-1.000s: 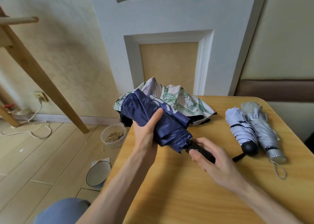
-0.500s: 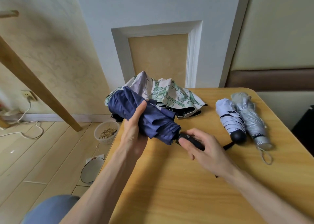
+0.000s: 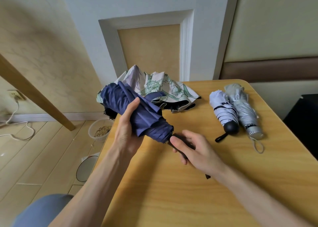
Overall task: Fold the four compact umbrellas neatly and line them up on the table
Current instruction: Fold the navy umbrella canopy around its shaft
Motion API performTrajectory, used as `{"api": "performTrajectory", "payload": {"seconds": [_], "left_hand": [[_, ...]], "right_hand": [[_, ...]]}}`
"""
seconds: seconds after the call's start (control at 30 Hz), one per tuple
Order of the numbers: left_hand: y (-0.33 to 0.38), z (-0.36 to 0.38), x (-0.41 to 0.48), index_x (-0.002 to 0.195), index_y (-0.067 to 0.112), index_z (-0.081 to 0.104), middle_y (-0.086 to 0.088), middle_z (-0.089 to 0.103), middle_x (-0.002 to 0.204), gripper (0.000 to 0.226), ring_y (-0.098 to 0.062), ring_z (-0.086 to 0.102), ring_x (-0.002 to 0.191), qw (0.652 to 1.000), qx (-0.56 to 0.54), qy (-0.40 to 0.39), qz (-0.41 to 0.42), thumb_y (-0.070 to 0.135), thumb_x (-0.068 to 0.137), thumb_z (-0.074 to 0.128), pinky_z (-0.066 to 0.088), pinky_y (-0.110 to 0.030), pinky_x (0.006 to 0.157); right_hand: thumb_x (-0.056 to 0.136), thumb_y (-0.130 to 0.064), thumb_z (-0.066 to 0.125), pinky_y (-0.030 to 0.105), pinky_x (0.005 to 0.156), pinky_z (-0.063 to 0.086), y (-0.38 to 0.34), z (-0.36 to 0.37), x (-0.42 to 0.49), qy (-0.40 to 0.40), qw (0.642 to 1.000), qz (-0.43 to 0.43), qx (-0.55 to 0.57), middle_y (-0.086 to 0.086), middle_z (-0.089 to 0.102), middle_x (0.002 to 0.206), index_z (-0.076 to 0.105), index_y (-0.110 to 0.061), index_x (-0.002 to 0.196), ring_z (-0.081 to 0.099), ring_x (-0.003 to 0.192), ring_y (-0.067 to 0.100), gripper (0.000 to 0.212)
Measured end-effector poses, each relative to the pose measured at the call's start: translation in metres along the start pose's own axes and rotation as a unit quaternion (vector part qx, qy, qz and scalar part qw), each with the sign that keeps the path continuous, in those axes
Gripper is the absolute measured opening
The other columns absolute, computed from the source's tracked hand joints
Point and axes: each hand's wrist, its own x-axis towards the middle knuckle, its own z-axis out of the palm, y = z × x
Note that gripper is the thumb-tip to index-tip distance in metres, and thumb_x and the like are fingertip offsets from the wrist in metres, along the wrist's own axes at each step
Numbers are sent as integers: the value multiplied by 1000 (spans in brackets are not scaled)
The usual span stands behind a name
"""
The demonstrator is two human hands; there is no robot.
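Observation:
A navy blue umbrella (image 3: 142,116) is held above the table's left side, canopy gathered and pointing up-left. My left hand (image 3: 127,132) wraps around its canopy from below. My right hand (image 3: 194,149) grips its black handle. Behind it lies a white umbrella with green print (image 3: 165,90), canopy loose and spread. On the right of the wooden table (image 3: 189,183), a folded pale lilac umbrella (image 3: 222,109) with a black knob handle lies beside a folded silver umbrella (image 3: 244,111), both pointing toward me.
The table's left edge runs close by my left arm. On the floor to the left stand a plastic tub of grain (image 3: 100,130) and a round bowl (image 3: 86,168). A slanted wooden beam (image 3: 34,92) and a white cable (image 3: 19,132) are farther left.
The view has shifted slightly, and my left hand has slid a little along the navy canopy while my right hand keeps the handle. The other umbrellas lie unchanged.

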Motion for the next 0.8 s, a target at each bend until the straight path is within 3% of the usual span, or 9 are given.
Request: {"api": "performTrajectory", "payload": {"seconds": [0.17, 0.3, 0.37, 0.47, 0.6, 0.8], "left_hand": [[2, 4, -1, 98, 7, 66, -19, 66, 98, 25, -32, 69, 87, 1000, -6, 2, 11, 31, 94, 73, 60, -46, 88], [6, 8, -2, 77, 13, 74, -15, 72, 81, 30, -30, 73, 75, 1000, 11, 12, 14, 25, 102, 61, 62, -40, 79], [6, 9, -2, 93, 8, 72, -25, 72, 92, 22, -35, 73, 81, 999, 25, 18, 10, 29, 99, 67, 61, -45, 89], [5, 6, -2, 115, 4, 64, -30, 68, 106, 37, -38, 70, 95, 999, 25, 26, 5, 34, 95, 73, 55, -51, 102], [5, 9, -4, 109, 7, 68, -16, 69, 95, 29, -27, 70, 86, 1000, 12, -5, 4, 33, 97, 69, 59, -37, 85], [2, 16, -11, 101, 10, 68, -6, 71, 92, 18, -23, 71, 82, 1000, -25, 4, -14, 25, 91, 72, 62, -36, 77]], "right_hand": [[107, -46, 51, 17, 49, 35, -12, -1, -4, -67, 987, 125, 80, -12, 57, 57, 61, -6, 87, 45, 51, 9, 47], [97, -52, 62, 20, 53, 40, -10, 4, -1, -52, 991, 99, 74, -7, 58, 67, 67, -9, 96, 50, 58, 9, 43], [94, -41, 71, 25, 61, 47, -4, 7, 0, 2, 1000, 22, 7, -14, 61, 72, 67, -16, 105, 53, 63, 5, 28], [98, -38, 67, 31, 59, 47, -3, 9, 1, 16, 1000, -10, 1, -4, 62, 71, 67, -13, 101, 52, 57, 9, 25], [105, -41, 54, 17, 49, 38, -13, 4, -1, -34, 994, 83, 60, -12, 60, 57, 62, -5, 86, 48, 49, 8, 42], [104, -54, 47, 16, 49, 34, -12, 6, 0, -73, 989, 112, 66, -7, 55, 60, 63, -6, 86, 45, 54, 9, 54]]}}
